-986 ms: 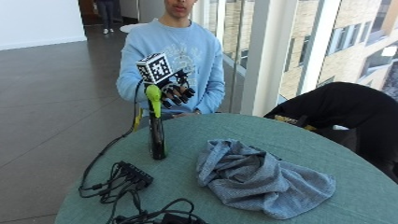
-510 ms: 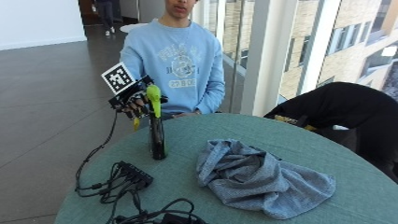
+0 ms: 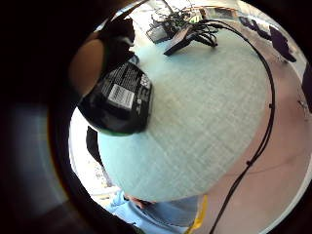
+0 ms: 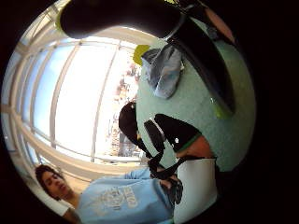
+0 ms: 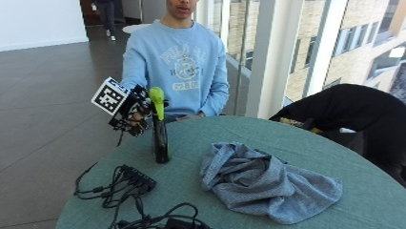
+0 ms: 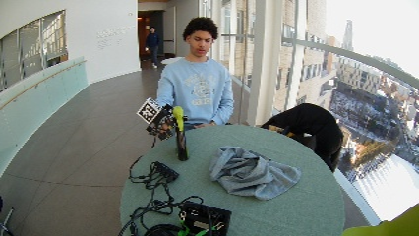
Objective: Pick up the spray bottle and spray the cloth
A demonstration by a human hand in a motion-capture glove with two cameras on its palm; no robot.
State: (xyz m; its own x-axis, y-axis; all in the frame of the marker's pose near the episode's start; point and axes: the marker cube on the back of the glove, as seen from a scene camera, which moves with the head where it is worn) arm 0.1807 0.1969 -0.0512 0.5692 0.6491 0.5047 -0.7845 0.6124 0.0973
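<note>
Green desk [image 5: 355,157] carries grey cloth [image 5: 266,181] at centre; spray bottle [image 5: 159,138] stands upright w/ long axis vertical, beside cloth. Our gloved right grip [image 5: 134,117] sits just beside bottle's neck, opposite the cloth; can't tell whether fingers have clenched.

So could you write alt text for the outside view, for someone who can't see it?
A seated person's black-gloved right hand is beside the lime-green head of a dark spray bottle standing upright on a round green table. A crumpled grey cloth lies apart from the bottle, and black cables lie near the table's edge.
</note>
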